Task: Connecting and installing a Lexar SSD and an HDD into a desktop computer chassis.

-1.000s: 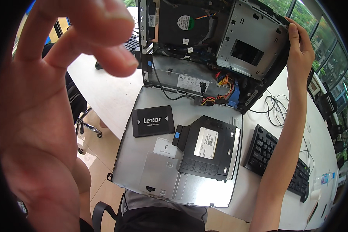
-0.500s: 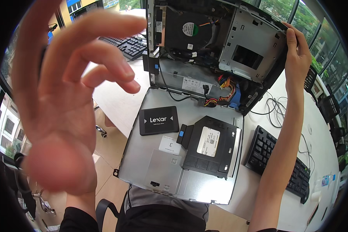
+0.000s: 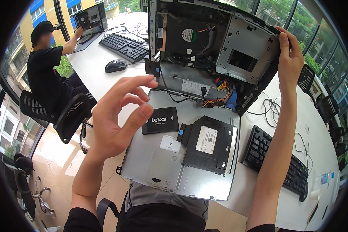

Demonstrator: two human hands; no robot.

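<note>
An opened desktop computer case stands tilted up in front of me, its fan, wiring and metal drive bracket exposed. My right hand grips the case's upper right edge, fingers behind and thumb on the front. Flat before it lies the metal side panel. On this panel rest a black solid state drive, a black optical drive with a white label, and a small white card. My left hand hovers over the panel's left side near the solid state drive, fingers curved and apart, holding nothing.
Right of the panel lies a black keyboard with loose cables behind it. A mouse and another keyboard sit at the far left. Beyond them, a seated person handles another opened case. A bottle lies far right.
My left hand has come down and right, away from close to the camera, toward the panel. My right hand still holds the case, which appears shifted slightly left.
</note>
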